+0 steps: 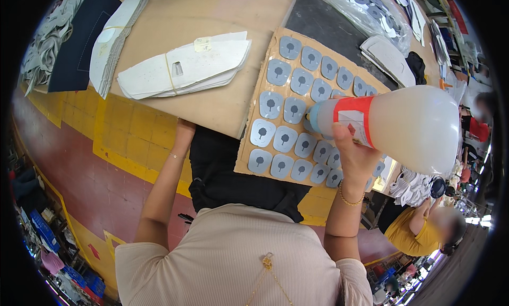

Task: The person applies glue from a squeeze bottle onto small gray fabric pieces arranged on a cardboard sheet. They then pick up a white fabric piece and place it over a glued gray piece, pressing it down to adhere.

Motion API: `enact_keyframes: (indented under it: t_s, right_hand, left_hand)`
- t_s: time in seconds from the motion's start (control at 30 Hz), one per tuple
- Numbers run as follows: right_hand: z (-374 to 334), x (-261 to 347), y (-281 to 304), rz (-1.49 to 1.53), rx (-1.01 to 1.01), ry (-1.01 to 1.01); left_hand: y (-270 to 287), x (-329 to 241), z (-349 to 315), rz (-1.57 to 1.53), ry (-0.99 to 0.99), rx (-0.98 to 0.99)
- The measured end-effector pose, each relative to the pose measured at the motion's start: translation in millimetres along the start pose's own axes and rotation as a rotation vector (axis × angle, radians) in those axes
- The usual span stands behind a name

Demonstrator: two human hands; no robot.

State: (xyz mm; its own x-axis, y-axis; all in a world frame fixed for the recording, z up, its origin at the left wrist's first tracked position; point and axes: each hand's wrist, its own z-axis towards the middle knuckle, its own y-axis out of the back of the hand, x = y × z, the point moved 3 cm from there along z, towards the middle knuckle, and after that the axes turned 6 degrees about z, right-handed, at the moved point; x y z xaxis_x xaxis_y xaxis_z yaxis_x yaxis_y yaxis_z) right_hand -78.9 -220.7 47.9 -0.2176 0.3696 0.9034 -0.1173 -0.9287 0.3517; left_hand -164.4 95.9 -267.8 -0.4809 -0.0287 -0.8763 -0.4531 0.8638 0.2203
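My right hand (356, 152) is wrapped round the neck of a large translucent plastic bottle (413, 120) with a red band and a light blue collar. The bottle lies tipped almost sideways, its narrow tip pointing left over the cardboard sheet (253, 102). Rows of small grey-blue rounded patches (271, 104), each with a dark shape in its middle, cover that sheet. Some patches look shiny; others are hidden behind the bottle and hand. My left hand (184, 130) is at the table's near edge, its fingers hidden there.
A banded stack of white cut pieces (185, 67) lies on the brown table (222, 115), with another stack (114, 41) beside a dark blue panel (85, 41). At the back right are a plastic bag of patches (371, 12) and pale pieces (389, 59). A co-worker in yellow (411, 232) sits at right.
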Motion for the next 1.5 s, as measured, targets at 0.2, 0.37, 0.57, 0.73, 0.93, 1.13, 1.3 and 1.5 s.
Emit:
enact_keyframes:
  t_s: [0.2, 0.37, 0.57, 0.73, 0.93, 1.13, 1.3, 1.5]
  right_hand:
    - [-1, 1, 16, 0.354, -0.099, -0.117]
    - [-1, 2, 24, 0.329, -0.124, -0.046]
    - [-4, -3, 11, 0.065, -0.018, -0.018]
    - [4, 12, -6, -0.106, -0.005, 0.085]
    - [3, 3, 1, 0.139, -0.050, 0.027]
    - [3, 0, 28, 0.401, -0.177, -0.043]
    - [-7, -5, 20, 0.224, -0.070, 0.013]
    - [-12, -5, 13, 0.161, 0.007, -0.026]
  left_hand:
    - [2, 0, -2, 0.025, 0.004, 0.004]
    - [2, 0, -4, 0.045, 0.005, 0.014]
    - [3, 0, -6, 0.072, -0.002, 0.024]
    - [3, -1, -5, 0.122, -0.010, 0.039]
    - [6, -2, -8, 0.220, -0.015, 0.067]
    - [20, -19, -26, 0.522, -0.098, 0.223]
    - [27, -79, -62, 0.842, -0.079, 0.456]
    - [20, -122, -93, 1.254, -0.252, 0.679]
